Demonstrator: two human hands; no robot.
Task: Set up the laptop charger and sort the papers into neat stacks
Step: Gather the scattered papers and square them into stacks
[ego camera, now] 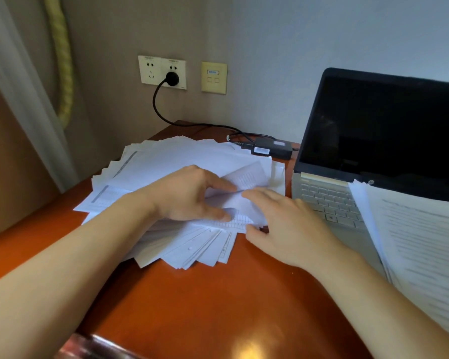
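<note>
A loose, fanned pile of white papers [171, 159] lies on the reddish wooden desk [205, 301]. My left hand [189, 195] lies on top of the pile, its thumb and fingers pinching a folded sheet [246, 177]. My right hand [278, 226] grips the same sheet from the right, thumb underneath. A black charger brick [270, 147] lies behind the pile. Its cable runs to a black plug [172, 79] seated in the wall socket [151, 71]. An open laptop [379, 133] with a dark screen stands at the right.
A second stack of printed pages [420, 244] lies over the laptop's keyboard and the desk's right side. A beige wall panel [214, 77] sits right of the socket. A curtain [24, 94] hangs at the left. The desk's rounded front edge [96, 345] is near me.
</note>
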